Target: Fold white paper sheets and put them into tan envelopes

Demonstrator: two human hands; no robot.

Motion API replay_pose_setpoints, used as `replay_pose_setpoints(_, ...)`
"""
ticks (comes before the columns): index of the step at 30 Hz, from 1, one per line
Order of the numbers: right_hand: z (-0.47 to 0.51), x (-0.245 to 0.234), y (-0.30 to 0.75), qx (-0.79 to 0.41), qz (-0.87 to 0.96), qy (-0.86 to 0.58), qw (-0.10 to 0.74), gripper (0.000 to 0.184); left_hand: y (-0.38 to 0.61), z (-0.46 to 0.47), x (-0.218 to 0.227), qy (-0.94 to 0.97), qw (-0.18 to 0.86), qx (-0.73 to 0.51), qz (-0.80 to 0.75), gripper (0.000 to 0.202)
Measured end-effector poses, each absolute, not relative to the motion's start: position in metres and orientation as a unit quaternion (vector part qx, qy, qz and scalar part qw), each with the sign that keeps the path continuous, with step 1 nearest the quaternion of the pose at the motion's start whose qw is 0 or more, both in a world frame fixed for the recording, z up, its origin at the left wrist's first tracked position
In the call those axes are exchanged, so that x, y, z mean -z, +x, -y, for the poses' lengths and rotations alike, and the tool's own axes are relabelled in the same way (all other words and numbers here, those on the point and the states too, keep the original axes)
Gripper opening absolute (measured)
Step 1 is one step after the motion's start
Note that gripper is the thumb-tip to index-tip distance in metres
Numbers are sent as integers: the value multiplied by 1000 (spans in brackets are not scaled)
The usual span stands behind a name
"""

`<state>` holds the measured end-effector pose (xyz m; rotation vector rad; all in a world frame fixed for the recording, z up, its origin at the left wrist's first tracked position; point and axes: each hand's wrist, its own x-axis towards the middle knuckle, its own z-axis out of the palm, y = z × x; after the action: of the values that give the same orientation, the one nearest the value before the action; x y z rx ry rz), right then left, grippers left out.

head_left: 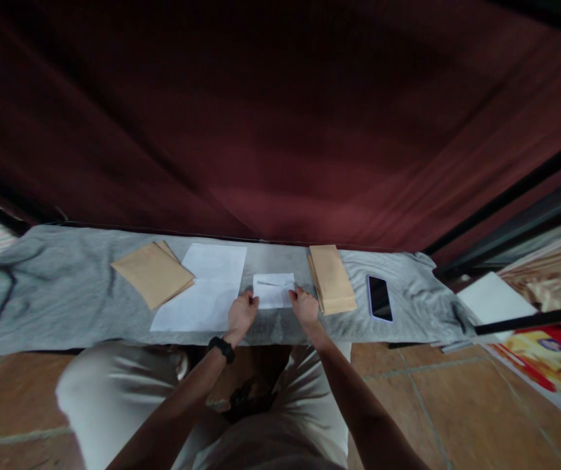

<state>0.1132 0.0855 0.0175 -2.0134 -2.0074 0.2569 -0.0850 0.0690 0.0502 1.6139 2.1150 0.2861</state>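
A small folded white paper (273,290) lies on the grey cloth (64,294) in front of me. My left hand (241,314) pinches its near left corner, fingers closed. My right hand (304,305) pinches its near right corner the same way. A black watch band sits on my left wrist. A stack of white sheets (206,287) lies just left of the folded paper. Brown envelopes (332,278) are stacked just right of my right hand.
More brown envelopes (151,273) lie at the left of the white sheets. A dark phone (379,297) rests on the cloth at the right. A dark red curtain (280,117) hangs behind. White paper (493,299) and a colourful print (554,359) lie on the tiled floor at right.
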Motion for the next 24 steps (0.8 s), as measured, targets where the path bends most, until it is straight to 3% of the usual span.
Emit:
replay_pose_setpoints(5,-89,-15,109,-68,684,-707,165,51,-80,-74,-57,583,204,-67,-784,28)
replay_pose_setpoints(10,-93,-14,105,-85,658,-738,123,42,-75,-77,-59,590,182,-44,-785,34)
replay_pose_setpoints(17,-96,-12,106,-99,643,-728,214,39,-72,-83,-52,616,145,-33,-774,41)
replay_pose_setpoints(24,-99,-17,108,-106,638,-739,189,35,-71,-90,-49,625,116,-28,-772,42)
